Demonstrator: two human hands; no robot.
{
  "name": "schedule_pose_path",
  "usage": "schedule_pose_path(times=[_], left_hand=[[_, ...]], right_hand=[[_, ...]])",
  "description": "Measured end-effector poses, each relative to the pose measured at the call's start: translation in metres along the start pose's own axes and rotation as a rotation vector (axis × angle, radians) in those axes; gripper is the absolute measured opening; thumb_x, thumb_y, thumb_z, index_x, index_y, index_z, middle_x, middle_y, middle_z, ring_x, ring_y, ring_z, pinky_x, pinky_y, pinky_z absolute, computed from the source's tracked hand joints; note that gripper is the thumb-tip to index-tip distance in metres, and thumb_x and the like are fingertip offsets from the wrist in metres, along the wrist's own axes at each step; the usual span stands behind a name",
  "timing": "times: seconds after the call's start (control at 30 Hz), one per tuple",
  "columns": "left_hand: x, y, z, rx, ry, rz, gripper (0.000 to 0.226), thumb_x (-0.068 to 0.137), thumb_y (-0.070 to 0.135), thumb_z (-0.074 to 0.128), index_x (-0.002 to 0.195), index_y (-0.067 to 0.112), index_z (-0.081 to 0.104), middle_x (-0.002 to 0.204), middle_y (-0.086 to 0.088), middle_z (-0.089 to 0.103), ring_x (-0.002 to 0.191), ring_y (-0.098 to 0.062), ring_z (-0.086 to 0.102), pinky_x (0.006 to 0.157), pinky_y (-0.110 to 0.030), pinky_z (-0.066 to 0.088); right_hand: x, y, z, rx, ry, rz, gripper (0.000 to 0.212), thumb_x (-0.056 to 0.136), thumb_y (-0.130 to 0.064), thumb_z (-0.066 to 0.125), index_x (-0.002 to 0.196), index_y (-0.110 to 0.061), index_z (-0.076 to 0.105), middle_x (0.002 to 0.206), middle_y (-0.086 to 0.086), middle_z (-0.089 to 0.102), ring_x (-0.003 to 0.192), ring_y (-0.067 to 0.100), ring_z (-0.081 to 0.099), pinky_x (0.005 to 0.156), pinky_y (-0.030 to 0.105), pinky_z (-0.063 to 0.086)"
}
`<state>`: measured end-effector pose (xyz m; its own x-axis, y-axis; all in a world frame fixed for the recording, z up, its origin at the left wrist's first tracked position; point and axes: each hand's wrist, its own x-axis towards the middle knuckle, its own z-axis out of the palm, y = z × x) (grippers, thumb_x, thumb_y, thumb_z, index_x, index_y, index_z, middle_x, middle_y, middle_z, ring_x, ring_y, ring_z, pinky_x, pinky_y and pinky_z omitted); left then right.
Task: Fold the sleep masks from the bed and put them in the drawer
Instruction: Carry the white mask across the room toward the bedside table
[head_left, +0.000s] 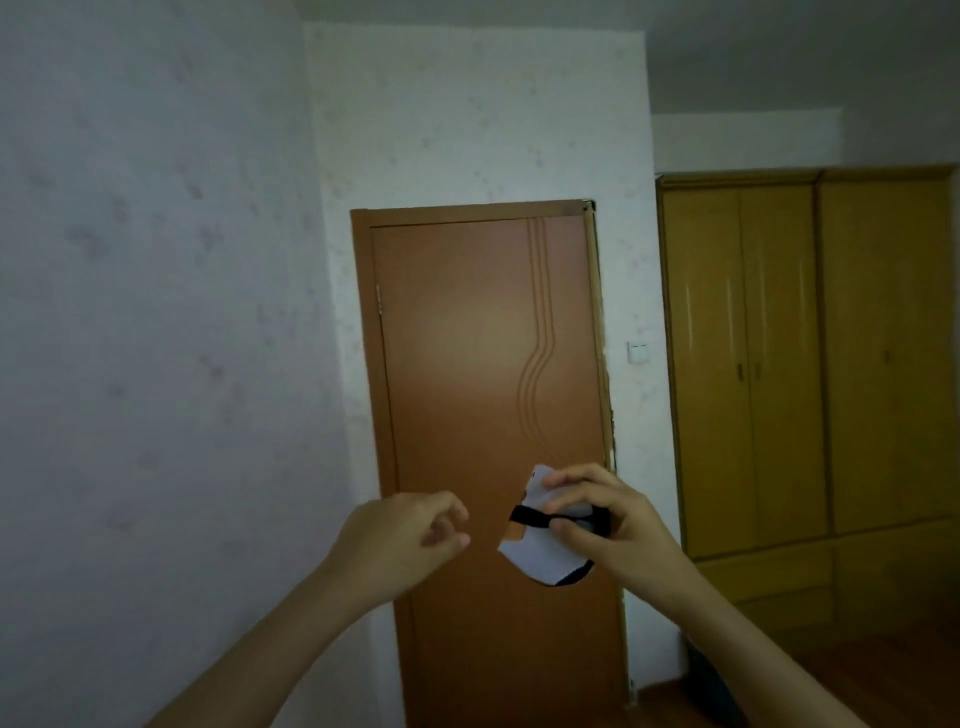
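Right hand (613, 525) grips sleep mask (540, 556); left hand (410, 535) loosely curled beside.

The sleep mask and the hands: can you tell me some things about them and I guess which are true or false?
1. The right hand holds the sleep mask. True.
2. The left hand holds the mask too. False: it holds nothing and is apart from the mask.
3. The mask is white with a black strap. True.
4. The mask lies on a bed. False: it is held up in the air, in front of the brown door.
5. The door is wide open. False: it is closed.
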<state>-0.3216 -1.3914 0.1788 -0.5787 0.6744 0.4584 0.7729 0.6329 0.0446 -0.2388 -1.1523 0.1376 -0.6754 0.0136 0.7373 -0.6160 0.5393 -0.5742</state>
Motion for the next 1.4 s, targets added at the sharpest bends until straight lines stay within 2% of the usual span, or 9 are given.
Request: schedule_pose_path(times=[0.2,0.37,0.57,0.7,0.83,0.97,1.1,1.27,1.4], left_hand=[[0.181,0.005,0.087,-0.055,-0.011,0.207,0.029,0.089,0.052,0.051,0.114,0.039,0.057,0.1,0.022,0.064,0.086,0.006,0.057,0.074,-0.019,0.048],[0.312,0.042,0.151,-0.147,0.007,0.324,0.025,0.089,0.05,0.054,0.109,0.036,0.061,0.098,0.019,0.067,0.079,0.004,0.057,0.057,-0.011,0.031],[0.454,0.088,0.229,-0.213,-0.016,0.4,0.024,0.088,0.049,0.055,0.108,0.036,0.061,0.092,0.021,0.065,0.082,0.001,0.057,0.059,-0.014,0.036],[0.543,0.126,0.263,-0.245,-0.01,0.459,0.022,0.088,0.051,0.054,0.104,0.037,0.061,0.084,0.024,0.061,0.079,0.004,0.056,0.07,-0.024,0.05],[0.631,0.178,0.306,-0.269,0.004,0.544,0.021,0.088,0.054,0.052,0.103,0.042,0.057,0.087,0.023,0.063,0.083,0.002,0.058,0.065,-0.021,0.044],[0.714,0.257,0.365,-0.327,-0.02,0.65,0.021,0.09,0.052,0.052,0.107,0.041,0.057,0.091,0.023,0.06,0.085,0.004,0.056,0.064,-0.015,0.042],[0.789,0.366,0.438,-0.377,-0.1,0.77,0.023,0.091,0.051,0.051,0.108,0.037,0.059,0.09,0.023,0.059,0.085,0.004,0.056,0.065,-0.022,0.05],[0.853,0.539,0.512,-0.443,-0.139,0.976,0.022,0.09,0.049,0.052,0.103,0.034,0.061,0.078,0.024,0.054,0.082,-0.002,0.06,0.067,-0.028,0.051],[0.871,0.69,0.567,-0.537,-0.224,1.122,0.021,0.087,0.051,0.054,0.099,0.035,0.062,0.077,0.023,0.057,0.082,-0.005,0.062,0.069,-0.029,0.049]], right_hand=[[0.054,0.099,-0.078,-0.195,0.108,0.125,0.014,0.085,-0.007,0.067,0.091,-0.018,0.073,0.113,-0.018,0.058,0.118,0.003,0.052,0.095,0.023,0.047],[0.089,0.171,-0.158,-0.34,0.189,0.153,0.015,0.083,-0.005,0.067,0.094,-0.015,0.073,0.114,-0.009,0.059,0.114,0.002,0.054,0.095,0.023,0.046],[0.121,0.279,-0.258,-0.416,0.255,0.171,0.016,0.083,-0.006,0.068,0.093,-0.019,0.072,0.115,-0.008,0.057,0.112,0.0,0.053,0.095,0.029,0.047],[0.14,0.335,-0.323,-0.446,0.282,0.209,0.015,0.084,-0.005,0.067,0.093,-0.016,0.072,0.114,-0.008,0.057,0.113,-0.001,0.053,0.093,0.018,0.044],[0.141,0.391,-0.398,-0.479,0.333,0.242,0.013,0.084,-0.005,0.067,0.094,-0.011,0.072,0.115,-0.005,0.058,0.112,0.002,0.054,0.089,0.017,0.044],[0.126,0.449,-0.489,-0.557,0.368,0.304,0.014,0.085,-0.005,0.066,0.092,-0.015,0.073,0.114,-0.002,0.059,0.11,0.006,0.056,0.086,0.017,0.045],[0.085,0.497,-0.586,-0.643,0.473,0.439,0.013,0.086,-0.004,0.065,0.09,-0.013,0.072,0.113,-0.002,0.059,0.109,0.004,0.056,0.09,0.021,0.047],[0.01,0.513,-0.703,-0.808,0.614,0.596,0.012,0.086,-0.007,0.065,0.091,-0.017,0.071,0.111,-0.011,0.057,0.106,-0.003,0.054,0.082,0.017,0.05],[-0.071,0.516,-0.796,-0.868,0.736,0.72,0.016,0.086,-0.008,0.066,0.09,-0.022,0.071,0.113,-0.006,0.057,0.109,0.009,0.054,0.081,0.023,0.05]])
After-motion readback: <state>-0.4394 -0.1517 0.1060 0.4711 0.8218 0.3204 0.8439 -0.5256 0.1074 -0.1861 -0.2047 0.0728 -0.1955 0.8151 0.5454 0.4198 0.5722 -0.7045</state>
